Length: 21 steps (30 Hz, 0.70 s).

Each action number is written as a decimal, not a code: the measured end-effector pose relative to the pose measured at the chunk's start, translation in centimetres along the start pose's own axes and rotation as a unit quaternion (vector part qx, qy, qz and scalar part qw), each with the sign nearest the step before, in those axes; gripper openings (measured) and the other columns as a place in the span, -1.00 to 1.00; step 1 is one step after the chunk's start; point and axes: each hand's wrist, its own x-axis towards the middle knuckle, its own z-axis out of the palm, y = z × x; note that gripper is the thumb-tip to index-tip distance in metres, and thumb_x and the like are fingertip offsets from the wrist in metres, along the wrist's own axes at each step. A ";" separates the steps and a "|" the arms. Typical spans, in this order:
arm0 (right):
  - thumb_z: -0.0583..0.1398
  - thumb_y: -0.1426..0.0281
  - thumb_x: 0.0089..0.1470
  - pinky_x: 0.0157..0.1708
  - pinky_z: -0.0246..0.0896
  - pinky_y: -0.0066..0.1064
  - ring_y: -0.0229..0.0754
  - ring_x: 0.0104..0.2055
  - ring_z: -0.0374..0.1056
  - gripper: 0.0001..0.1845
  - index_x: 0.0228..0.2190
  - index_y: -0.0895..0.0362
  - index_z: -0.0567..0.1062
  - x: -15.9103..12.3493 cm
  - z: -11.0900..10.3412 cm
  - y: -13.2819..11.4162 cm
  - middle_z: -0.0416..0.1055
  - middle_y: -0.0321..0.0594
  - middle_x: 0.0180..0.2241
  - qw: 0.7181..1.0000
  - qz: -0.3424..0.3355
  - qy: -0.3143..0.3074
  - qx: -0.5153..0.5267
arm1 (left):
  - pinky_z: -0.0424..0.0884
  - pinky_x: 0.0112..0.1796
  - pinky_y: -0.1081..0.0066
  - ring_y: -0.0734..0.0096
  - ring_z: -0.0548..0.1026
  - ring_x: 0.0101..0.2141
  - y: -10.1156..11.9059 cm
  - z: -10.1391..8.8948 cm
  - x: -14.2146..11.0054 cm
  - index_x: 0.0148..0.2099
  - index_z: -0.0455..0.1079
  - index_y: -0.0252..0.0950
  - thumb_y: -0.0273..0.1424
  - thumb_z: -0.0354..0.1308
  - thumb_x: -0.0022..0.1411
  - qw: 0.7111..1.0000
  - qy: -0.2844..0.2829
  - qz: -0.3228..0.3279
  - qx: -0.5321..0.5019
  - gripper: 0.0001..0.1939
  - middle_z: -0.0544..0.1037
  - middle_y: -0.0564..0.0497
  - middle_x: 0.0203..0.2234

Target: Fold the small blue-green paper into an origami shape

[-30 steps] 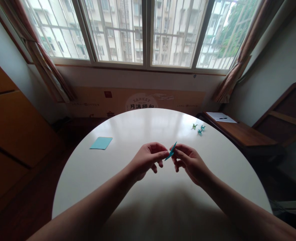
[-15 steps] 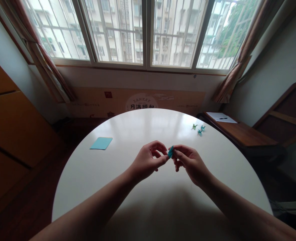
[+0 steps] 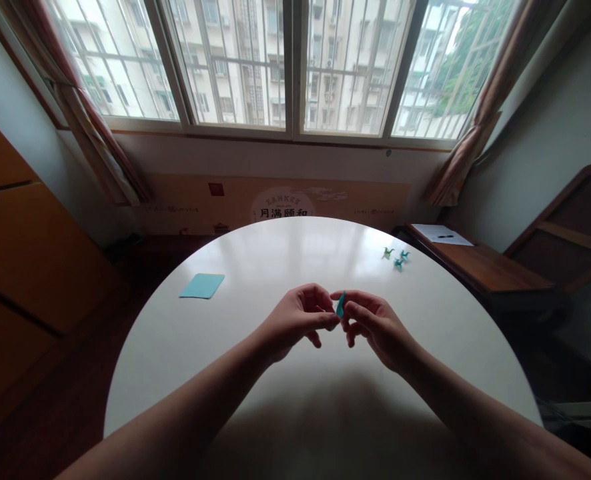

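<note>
A small folded piece of teal paper [image 3: 341, 305] is held up over the middle of the table. My left hand [image 3: 303, 315] pinches its lower end between thumb and fingers. From the other side my right hand [image 3: 373, 319] has its index finger behind the upper tip and its thumb close to the right edge; the exact contact is partly hidden. The other fingers of both hands are loosely curled. Past my right hand, three tiny folded paper birds, one greenish bird [image 3: 387, 253] and two blue-teal birds [image 3: 399, 264], sit near the far right edge.
A stack of light blue square paper [image 3: 203, 286] lies on the left of the round white table [image 3: 295, 243]. To the right, a wooden bench [image 3: 490, 267] carries a white sheet [image 3: 440, 234] with a pen. A barred window and curtains are beyond.
The folded teal paper has turned more upright and looks narrower. My left fingers have shifted slightly lower on it, and my right index finger has reached further across behind its tip.
</note>
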 end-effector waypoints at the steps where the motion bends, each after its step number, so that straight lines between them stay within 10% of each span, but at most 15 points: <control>1: 0.38 0.17 0.03 -0.60 0.29 -0.51 -0.27 -0.45 0.28 -0.60 -0.14 0.12 0.62 0.0 0.0 0.0 0.45 -0.20 -0.44 1.000 -0.003 -0.001 -0.005 | 0.39 -0.66 0.56 0.45 0.46 -0.49 0.0 0.0 0.0 -0.34 0.37 -0.33 -0.40 0.45 -0.07 1.000 0.001 -0.001 -0.002 -0.68 0.51 0.05 -0.50; 21: 0.39 0.18 -0.02 -0.60 0.27 -0.49 -0.24 -0.45 0.32 -0.60 -0.17 0.13 0.62 -0.2 0.5 -0.3 0.50 -0.17 -0.39 0.997 -0.019 0.026 -0.073 | 0.35 -0.65 0.59 0.42 0.49 -0.46 0.0 -0.1 0.2 -0.35 0.37 -0.32 -0.39 0.46 -0.08 1.000 -0.002 -0.015 0.001 -0.68 0.53 0.01 -0.49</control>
